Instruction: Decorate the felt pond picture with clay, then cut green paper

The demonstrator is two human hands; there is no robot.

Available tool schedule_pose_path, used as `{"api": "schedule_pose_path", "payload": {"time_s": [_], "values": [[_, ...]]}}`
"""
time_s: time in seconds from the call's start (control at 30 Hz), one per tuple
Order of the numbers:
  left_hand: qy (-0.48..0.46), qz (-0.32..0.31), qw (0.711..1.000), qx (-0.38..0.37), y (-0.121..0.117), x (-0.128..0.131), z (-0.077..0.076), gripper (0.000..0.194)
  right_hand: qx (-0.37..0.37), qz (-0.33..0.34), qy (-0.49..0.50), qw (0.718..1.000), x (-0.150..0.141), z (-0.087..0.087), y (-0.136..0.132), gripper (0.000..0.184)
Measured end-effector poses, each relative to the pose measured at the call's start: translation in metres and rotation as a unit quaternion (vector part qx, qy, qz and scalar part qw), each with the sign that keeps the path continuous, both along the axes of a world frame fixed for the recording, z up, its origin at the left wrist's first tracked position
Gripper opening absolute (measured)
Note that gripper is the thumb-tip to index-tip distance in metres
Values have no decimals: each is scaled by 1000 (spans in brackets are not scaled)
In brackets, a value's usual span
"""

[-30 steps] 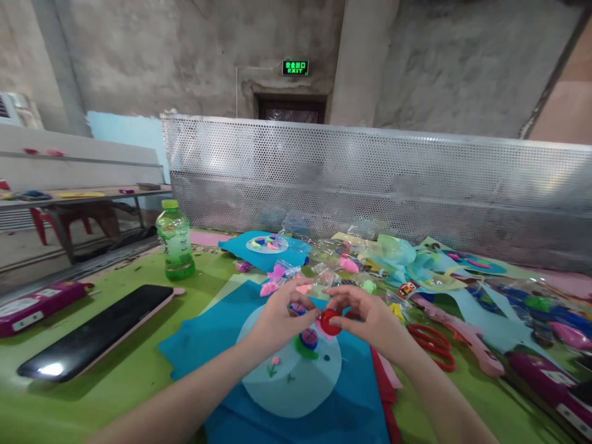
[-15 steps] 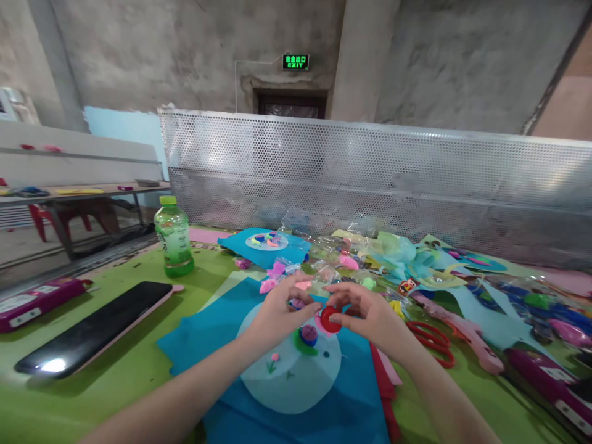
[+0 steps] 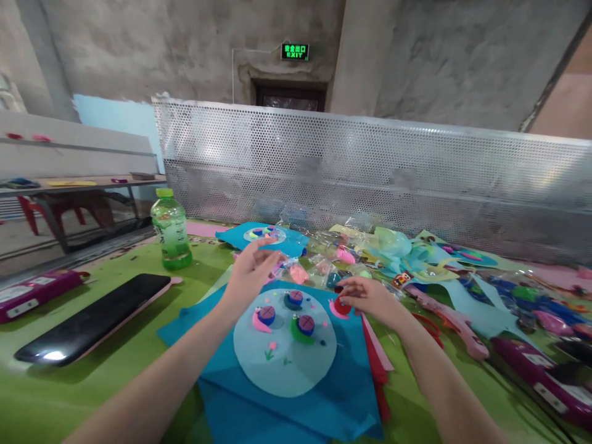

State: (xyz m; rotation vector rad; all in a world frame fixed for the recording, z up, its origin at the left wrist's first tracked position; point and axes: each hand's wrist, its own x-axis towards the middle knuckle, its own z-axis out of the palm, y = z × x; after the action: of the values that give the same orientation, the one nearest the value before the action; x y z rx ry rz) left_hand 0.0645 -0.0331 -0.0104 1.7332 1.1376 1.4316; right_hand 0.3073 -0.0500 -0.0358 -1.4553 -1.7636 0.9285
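A pale blue paper disc (image 3: pixel 296 370) lies on blue sheets (image 3: pixel 222 351), with three small clay snails on it: one has a pink body (image 3: pixel 263 320), another a green body (image 3: pixel 303 328), and the last (image 3: pixel 294 299) sits behind them. My right hand (image 3: pixel 367 299) pinches a red-shelled clay snail (image 3: pixel 341 306) with a pink body at the disc's right edge, over the blue sheet. My left hand (image 3: pixel 250 274) is raised past the disc's far left side, thumb and forefinger apart, close to pink and purple clay pieces (image 3: pixel 277 271). Nothing shows in it.
Left of the sheets are a black phone (image 3: pixel 97 314), a purple box (image 3: pixel 39 296) and a green bottle (image 3: pixel 171 231). Clear packets, paper scraps (image 3: pixel 393 243), red scissors (image 3: pixel 428 330) and a pink tool (image 3: pixel 456 320) lie rightward. A perforated metal screen (image 3: pixel 370 172) stands behind.
My hands have drawn apart. The right has carried the red-shelled snail slightly right, and the left has moved left and up, uncovering the snails on the disc.
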Motion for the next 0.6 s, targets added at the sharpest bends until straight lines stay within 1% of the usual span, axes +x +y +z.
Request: {"api": "schedule_pose_path", "payload": {"time_s": [0.1, 0.17, 0.23, 0.3, 0.37, 0.43, 0.47, 0.5, 0.53, 0.57, 0.6], "values": [[38, 73, 996, 21, 16, -16, 1, 33, -29, -30, -15, 999, 9, -8, 7, 31], [90, 115, 989, 29, 24, -26, 2, 28, -36, -48, -17, 998, 13, -10, 10, 31], [159, 152, 975, 23, 27, -35, 7, 23, -41, -64, -16, 997, 17, -10, 10, 28], [225, 191, 955, 5, 26, -46, 15, 21, -49, -73, -14, 996, 22, -9, 11, 25], [277, 240, 930, -20, 18, -60, 22, 25, -61, -75, -15, 995, 26, -7, 10, 23], [311, 291, 903, -54, 6, -79, 22, 30, -72, -80, -20, 994, 30, -5, 9, 24], [323, 314, 890, -77, -1, -89, 19, 32, -76, -83, -25, 993, 32, -3, 7, 24], [338, 322, 879, -100, -10, -98, 13, 33, -80, -85, -29, 993, 33, -1, 5, 24], [350, 335, 866, -123, -18, -107, 4, 31, -83, -86, -34, 992, 35, 1, 3, 24], [363, 332, 859, -139, -27, -114, -7, 35, -86, -85, -40, 992, 35, 4, 0, 23], [373, 320, 859, -144, -35, -119, -19, 37, -90, -82, -45, 992, 36, 6, -2, 22]]}}
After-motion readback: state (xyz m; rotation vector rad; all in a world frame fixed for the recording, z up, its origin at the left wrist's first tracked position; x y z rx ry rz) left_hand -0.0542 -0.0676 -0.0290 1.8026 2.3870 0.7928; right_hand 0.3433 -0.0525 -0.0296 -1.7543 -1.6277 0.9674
